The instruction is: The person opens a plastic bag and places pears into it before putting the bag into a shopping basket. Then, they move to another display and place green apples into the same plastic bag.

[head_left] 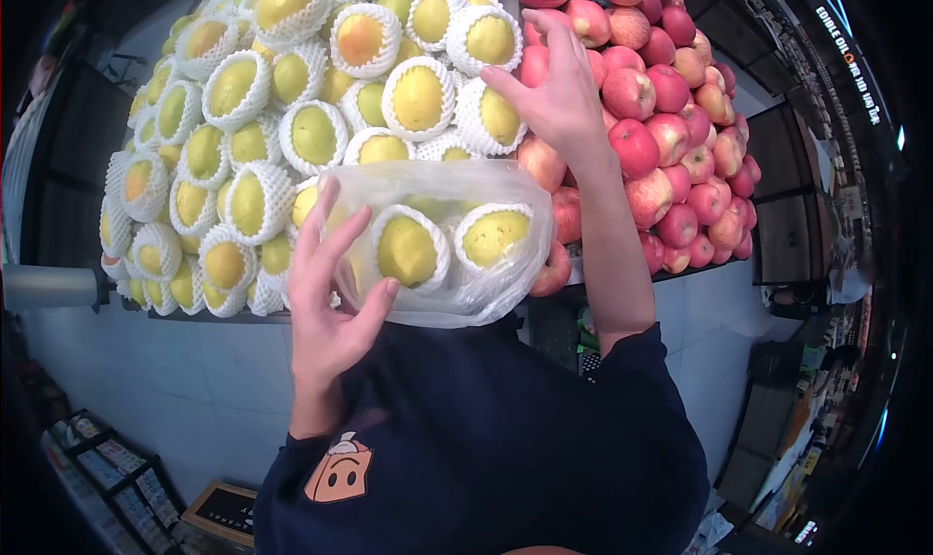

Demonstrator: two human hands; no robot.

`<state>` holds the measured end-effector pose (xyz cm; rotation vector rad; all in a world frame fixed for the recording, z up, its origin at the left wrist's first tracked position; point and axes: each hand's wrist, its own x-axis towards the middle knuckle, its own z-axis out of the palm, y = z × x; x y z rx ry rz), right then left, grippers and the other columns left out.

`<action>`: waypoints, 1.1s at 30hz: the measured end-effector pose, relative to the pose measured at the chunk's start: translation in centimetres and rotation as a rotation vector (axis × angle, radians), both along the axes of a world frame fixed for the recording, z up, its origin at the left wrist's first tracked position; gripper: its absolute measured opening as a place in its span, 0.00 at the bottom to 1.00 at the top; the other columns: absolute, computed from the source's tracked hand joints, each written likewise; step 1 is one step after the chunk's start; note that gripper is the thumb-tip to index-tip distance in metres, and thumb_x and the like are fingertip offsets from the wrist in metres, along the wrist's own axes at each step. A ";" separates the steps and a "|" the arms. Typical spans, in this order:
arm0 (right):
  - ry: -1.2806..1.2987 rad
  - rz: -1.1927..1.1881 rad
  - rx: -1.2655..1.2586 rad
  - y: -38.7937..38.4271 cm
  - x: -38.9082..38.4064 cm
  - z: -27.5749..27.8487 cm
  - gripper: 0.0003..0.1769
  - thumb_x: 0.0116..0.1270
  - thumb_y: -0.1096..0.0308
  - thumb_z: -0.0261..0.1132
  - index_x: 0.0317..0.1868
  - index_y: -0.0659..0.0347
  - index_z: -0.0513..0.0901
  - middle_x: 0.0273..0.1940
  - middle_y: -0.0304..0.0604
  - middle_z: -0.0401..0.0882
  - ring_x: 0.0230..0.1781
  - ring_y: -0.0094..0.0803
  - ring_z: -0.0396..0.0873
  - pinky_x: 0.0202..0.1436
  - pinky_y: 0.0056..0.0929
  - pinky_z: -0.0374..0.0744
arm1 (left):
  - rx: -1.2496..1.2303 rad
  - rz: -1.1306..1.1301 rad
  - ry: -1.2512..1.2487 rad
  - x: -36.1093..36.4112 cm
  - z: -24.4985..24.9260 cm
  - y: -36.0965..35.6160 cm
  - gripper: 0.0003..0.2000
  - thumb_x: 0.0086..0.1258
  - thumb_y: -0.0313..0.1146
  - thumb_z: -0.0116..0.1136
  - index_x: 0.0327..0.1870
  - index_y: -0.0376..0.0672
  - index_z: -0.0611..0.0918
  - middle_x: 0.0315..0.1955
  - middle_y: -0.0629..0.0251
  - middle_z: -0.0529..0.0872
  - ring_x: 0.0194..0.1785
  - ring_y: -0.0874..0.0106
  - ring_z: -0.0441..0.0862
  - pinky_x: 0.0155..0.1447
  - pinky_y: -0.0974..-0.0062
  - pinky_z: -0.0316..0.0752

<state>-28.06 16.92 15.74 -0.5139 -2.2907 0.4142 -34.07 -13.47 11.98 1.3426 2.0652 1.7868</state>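
Here we are on the head feed, and I've got both hands well apart, neither clamped on anything I can make out. The left hand (335,288) has its fingers spread and its thumb cocked wide, right up at the near side of the clear bag (486,300); whether skin actually meets plastic, I can't tell. The bag lies just right of that hand and below the right one, against the front of the heap (233,88) of yellow fruit. No hand grips it, so I'd say the heap is what props it up. Two bagged fruit (407,250) show through the film, each wrapped in a white net (439,278) (padding against bruises, I reckon).

Now out ahead! The right hand (554,88) reaches forward of the bag, fingers splayed, thumb tip at the edge of one netted fruit (501,118); contact there, I can't call. Left of that hand it's mostly the heap; to its right, the apples (671,137) go bare, perhaps judged tougher. Both sides are banked up in slopes, probably so each piece faces outward and comes easily within arm's length.
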 end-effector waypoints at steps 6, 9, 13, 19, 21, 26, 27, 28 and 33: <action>-0.345 -0.162 0.078 1.4 -5.2 -1.1 0.53 0.49 0.49 0.78 0.74 0.58 0.65 0.63 0.56 0.74 0.68 0.52 0.68 0.71 0.45 0.69 | -0.012 -0.009 -0.062 0.6 -0.2 -0.3 0.32 0.52 0.22 0.69 0.64 0.39 0.80 0.72 0.40 0.67 0.75 0.51 0.67 0.74 0.60 0.63; -0.392 -0.216 0.030 0.8 -5.9 -0.5 0.50 0.47 0.52 0.77 0.72 0.55 0.67 0.62 0.55 0.74 0.65 0.52 0.70 0.69 0.46 0.70 | -0.087 -0.029 -0.047 0.6 -0.2 -0.7 0.34 0.53 0.20 0.66 0.67 0.38 0.77 0.74 0.44 0.65 0.77 0.55 0.64 0.76 0.61 0.60; -0.199 -0.167 0.091 1.3 -5.3 -0.6 0.46 0.47 0.56 0.78 0.68 0.56 0.69 0.60 0.54 0.74 0.64 0.50 0.71 0.67 0.46 0.73 | -0.116 -0.015 0.058 0.2 -0.8 -0.8 0.35 0.53 0.18 0.63 0.69 0.39 0.75 0.74 0.46 0.65 0.73 0.61 0.69 0.66 0.72 0.71; 0.331 0.235 -0.393 -0.4 -0.9 0.5 0.47 0.49 0.66 0.80 0.68 0.64 0.65 0.61 0.49 0.72 0.63 0.37 0.75 0.67 0.36 0.76 | -0.104 0.014 -0.227 0.4 -0.3 -0.8 0.32 0.54 0.19 0.61 0.67 0.41 0.78 0.72 0.47 0.69 0.72 0.56 0.71 0.69 0.66 0.68; 0.492 0.476 -0.773 -2.0 1.3 0.7 0.49 0.48 0.64 0.80 0.68 0.65 0.64 0.63 0.49 0.70 0.65 0.37 0.72 0.69 0.37 0.73 | -0.110 0.010 -0.273 0.1 -0.2 -0.6 0.33 0.54 0.19 0.61 0.67 0.41 0.77 0.72 0.48 0.69 0.67 0.59 0.76 0.65 0.69 0.72; 0.609 0.563 -1.135 -3.5 7.7 -3.3 0.51 0.56 0.59 0.74 0.76 0.65 0.57 0.68 0.50 0.69 0.68 0.43 0.71 0.70 0.42 0.73 | -0.149 -0.008 -0.131 -0.9 -0.9 -0.9 0.34 0.57 0.16 0.58 0.70 0.39 0.74 0.74 0.52 0.65 0.64 0.68 0.74 0.59 0.76 0.74; 0.657 0.548 -1.227 -4.0 8.8 -4.1 0.50 0.58 0.54 0.71 0.76 0.64 0.58 0.69 0.50 0.69 0.68 0.45 0.71 0.71 0.46 0.73 | -0.137 -0.009 -0.161 -0.9 -0.8 -0.9 0.33 0.57 0.16 0.58 0.70 0.39 0.74 0.74 0.52 0.65 0.63 0.70 0.73 0.58 0.77 0.73; 0.708 0.531 -1.317 -4.5 9.8 -4.6 0.49 0.60 0.49 0.69 0.76 0.63 0.59 0.70 0.50 0.69 0.69 0.46 0.72 0.71 0.49 0.72 | -0.124 -0.010 -0.190 -0.9 -0.7 -0.9 0.33 0.58 0.16 0.58 0.70 0.39 0.74 0.74 0.53 0.65 0.62 0.71 0.72 0.56 0.77 0.71; 0.861 0.982 -1.725 -5.3 12.8 -6.8 0.41 0.70 0.39 0.50 0.77 0.54 0.61 0.76 0.48 0.61 0.74 0.53 0.64 0.68 0.63 0.69 | -0.055 -0.012 -0.122 -1.8 -1.3 -0.7 0.29 0.58 0.15 0.60 0.66 0.41 0.79 0.72 0.54 0.69 0.47 0.82 0.78 0.34 0.90 0.70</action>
